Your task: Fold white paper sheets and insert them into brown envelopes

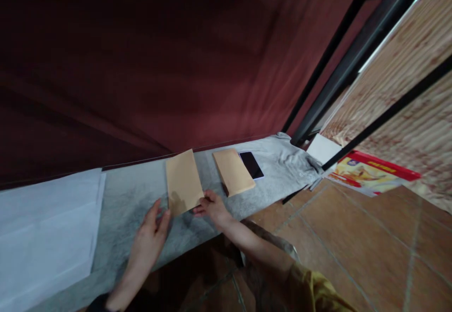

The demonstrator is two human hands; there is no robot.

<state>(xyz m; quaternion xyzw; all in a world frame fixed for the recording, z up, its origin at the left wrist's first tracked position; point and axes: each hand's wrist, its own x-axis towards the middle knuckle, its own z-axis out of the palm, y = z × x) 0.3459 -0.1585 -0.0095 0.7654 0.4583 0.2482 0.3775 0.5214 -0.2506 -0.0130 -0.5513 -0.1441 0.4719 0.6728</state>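
Pinching one corner of a brown paper envelope (pixel 184 180), the right hand (pixel 213 209) angles inward opposite the left hand (pixel 151 236), thumb and fingers apart, the red-yellow packaging (pixel 367 175) bearing illegible print.

From first brown packet (pixel 184 180): I have narrow gap at 3 o'clock, then second packet (pixel 233 170) and phone (pixel 252 165) blocking. Grey cloth (pixel 132 187) gives me room at 9 o'clock, up to white sheets (pixel 49 236). Red backdrop (pixel 183 100) walls off 12 o'clock.
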